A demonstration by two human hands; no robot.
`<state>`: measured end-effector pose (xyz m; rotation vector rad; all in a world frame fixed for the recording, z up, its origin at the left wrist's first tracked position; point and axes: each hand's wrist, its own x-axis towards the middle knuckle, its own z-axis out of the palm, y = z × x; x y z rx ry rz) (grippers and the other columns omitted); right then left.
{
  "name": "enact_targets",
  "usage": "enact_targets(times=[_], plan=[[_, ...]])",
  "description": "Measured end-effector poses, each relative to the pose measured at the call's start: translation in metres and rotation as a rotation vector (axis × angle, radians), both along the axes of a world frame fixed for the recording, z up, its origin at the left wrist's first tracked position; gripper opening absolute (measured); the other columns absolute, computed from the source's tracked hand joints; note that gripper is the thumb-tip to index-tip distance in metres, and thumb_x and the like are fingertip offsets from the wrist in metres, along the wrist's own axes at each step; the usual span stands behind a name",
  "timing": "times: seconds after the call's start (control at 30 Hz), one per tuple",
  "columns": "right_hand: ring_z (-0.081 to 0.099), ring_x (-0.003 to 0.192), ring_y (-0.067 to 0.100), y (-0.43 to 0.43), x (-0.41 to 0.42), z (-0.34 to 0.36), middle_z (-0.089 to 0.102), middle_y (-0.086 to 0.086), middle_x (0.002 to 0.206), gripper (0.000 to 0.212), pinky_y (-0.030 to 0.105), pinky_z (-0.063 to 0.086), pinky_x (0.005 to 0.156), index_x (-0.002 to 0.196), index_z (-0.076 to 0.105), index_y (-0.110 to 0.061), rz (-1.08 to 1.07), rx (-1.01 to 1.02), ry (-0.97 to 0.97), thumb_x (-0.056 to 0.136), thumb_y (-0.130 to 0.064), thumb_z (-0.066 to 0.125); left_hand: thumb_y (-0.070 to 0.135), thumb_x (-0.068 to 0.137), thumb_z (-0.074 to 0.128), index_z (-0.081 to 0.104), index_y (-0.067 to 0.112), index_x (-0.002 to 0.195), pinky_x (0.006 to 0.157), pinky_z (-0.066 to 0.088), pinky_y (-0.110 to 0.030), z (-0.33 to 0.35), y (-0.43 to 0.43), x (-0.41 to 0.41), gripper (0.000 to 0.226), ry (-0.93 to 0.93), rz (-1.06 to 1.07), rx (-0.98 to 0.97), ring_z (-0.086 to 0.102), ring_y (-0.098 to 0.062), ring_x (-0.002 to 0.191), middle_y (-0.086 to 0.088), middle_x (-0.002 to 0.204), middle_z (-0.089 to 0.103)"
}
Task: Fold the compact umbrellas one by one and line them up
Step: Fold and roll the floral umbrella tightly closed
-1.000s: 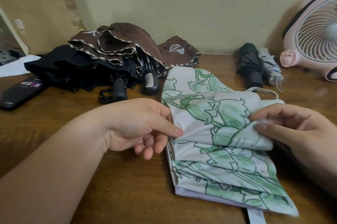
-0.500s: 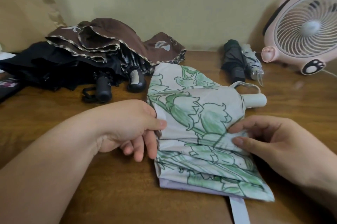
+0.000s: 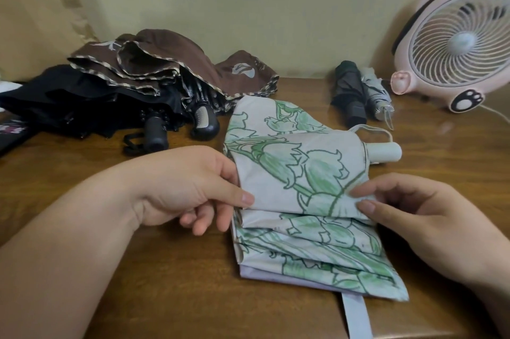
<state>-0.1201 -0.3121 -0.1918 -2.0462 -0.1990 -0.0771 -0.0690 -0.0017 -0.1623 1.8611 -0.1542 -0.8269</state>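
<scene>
Floral umbrella [image 3: 300, 173] pinched by left hand [image 3: 187, 187], right hand [image 3: 419, 211]; four behind

Bare left hand [image 3: 190, 189]: full, rounded build, knuckles only softly marked. Left forearm [image 3: 69, 242]: bare right to the frame edge, broad, smooth, with a faint crease line at the wrist. Bare right hand [image 3: 430, 217]: knuckles somewhat more pronounced, tendon lines faintly visible on the back, right wrist [image 3: 480, 264] uncovered to the frame edge. Fingernails cut short and plain, clearest on left thumb [image 3: 247, 197]. Finer surface detail too blurred to log.
</scene>
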Motion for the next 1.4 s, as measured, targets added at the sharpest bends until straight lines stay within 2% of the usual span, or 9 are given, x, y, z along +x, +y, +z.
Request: enact_targets(times=[0.13, 0.4, 0.5, 0.57, 0.67, 0.77, 0.83, 1.03, 1.4], plan=[[0.064, 0.078, 0.038, 0.002, 0.000, 0.001, 0.070, 0.013, 0.076, 0.020, 0.045, 0.052, 0.073, 0.093, 0.079, -0.034, 0.004, -0.058, 0.032, 0.073, -0.036, 0.076, 0.010, 0.092, 0.072, 0.062, -0.015, 0.102, 0.031, 0.028, -0.016, 0.000, 0.002, 0.002, 0.029, 0.000, -0.017, 0.122, 0.050, -0.012, 0.033, -0.016, 0.059, 0.062], [0.062, 0.065, 0.024, 0.004, 0.002, 0.003, 0.067, -0.005, 0.067, 0.027, 0.030, 0.049, 0.063, 0.089, 0.076, -0.048, -0.005, -0.198, 0.046, 0.080, -0.023, 0.082, 0.020, 0.095, 0.071, 0.069, 0.001, 0.091, 0.037, 0.033, -0.023, 0.003, -0.010, -0.004, 0.020, -0.125, 0.016, 0.336, 0.051, -0.015, 0.036, -0.010, 0.056, 0.063], [0.059, 0.061, 0.019, 0.006, 0.000, 0.005, 0.065, -0.007, 0.066, 0.030, 0.027, 0.048, 0.061, 0.090, 0.074, -0.052, 0.003, -0.220, 0.038, 0.082, -0.024, 0.081, 0.053, 0.084, 0.075, 0.064, 0.020, 0.076, 0.047, 0.046, -0.022, 0.006, -0.018, -0.012, 0.036, -0.625, 0.195, 0.584, 0.049, -0.006, 0.043, 0.003, 0.055, 0.062], [0.054, 0.056, 0.007, 0.006, 0.000, 0.005, 0.063, -0.010, 0.065, 0.030, 0.019, 0.044, 0.057, 0.091, 0.073, -0.053, 0.004, -0.235, 0.032, 0.083, -0.024, 0.080, 0.052, 0.086, 0.073, 0.057, 0.022, 0.072, 0.051, 0.042, -0.021, 0.007, -0.025, -0.015, 0.037, -1.116, 0.446, 0.367, 0.050, -0.005, 0.054, 0.003, 0.059, 0.057], [0.054, 0.056, 0.006, 0.005, -0.001, 0.004, 0.064, -0.011, 0.066, 0.027, 0.016, 0.043, 0.056, 0.092, 0.074, -0.051, 0.002, -0.262, 0.028, 0.083, -0.025, 0.080, 0.045, 0.097, 0.060, 0.067, 0.028, 0.104, 0.095, 0.049, -0.040, 0.003, -0.040, -0.009, 0.020, -1.544, 0.103, 0.439, 0.056, -0.013, 0.109, 0.007, 0.111, 0.065], [0.053, 0.056, 0.004, 0.005, -0.002, 0.004, 0.062, -0.014, 0.065, 0.022, 0.013, 0.041, 0.055, 0.089, 0.077, -0.045, -0.003, -0.271, 0.019, 0.083, -0.025, 0.080, 0.067, 0.098, 0.036, 0.037, 0.055, 0.149, 0.128, 0.002, -0.045, -0.009, -0.046, 0.008, 0.052, -1.176, -0.393, 0.705, 0.001, -0.010, 0.156, 0.018, 0.169, 0.009], [0.054, 0.057, 0.005, 0.005, -0.003, 0.004, 0.061, -0.017, 0.065, 0.019, 0.012, 0.041, 0.056, 0.087, 0.077, -0.042, -0.012, -0.296, 0.002, 0.084, -0.023, 0.080, 0.077, 0.090, 0.024, 0.014, 0.066, 0.151, 0.127, -0.008, -0.044, -0.014, -0.040, 0.016, 0.062, -0.989, -0.495, 0.776, -0.019, -0.002, 0.153, 0.026, 0.166, -0.017], [0.062, 0.074, 0.009, 0.002, -0.017, 0.002, 0.067, -0.017, 0.078, 0.019, 0.014, 0.044, 0.064, 0.094, 0.072, -0.042, -0.121, -0.389, -0.143, 0.082, -0.029, 0.078, 0.089, 0.077, 0.016, -0.016, 0.074, 0.142, 0.127, -0.012, -0.046, -0.017, -0.031, 0.014, 0.074, -0.954, -0.569, 0.874, -0.031, -0.008, 0.151, 0.026, 0.157, -0.040], [0.067, 0.071, 0.014, 0.007, -0.050, 0.002, 0.072, -0.007, 0.080, 0.030, 0.017, 0.050, 0.066, 0.095, 0.077, -0.036, -0.091, -0.130, -0.078, 0.068, -0.029, 0.087, 0.087, 0.081, 0.010, 0.010, 0.068, 0.149, 0.121, -0.025, -0.045, -0.014, -0.047, 0.008, 0.071, -0.978, -0.660, 0.849, -0.051, -0.005, 0.138, 0.021, 0.152, -0.050]])
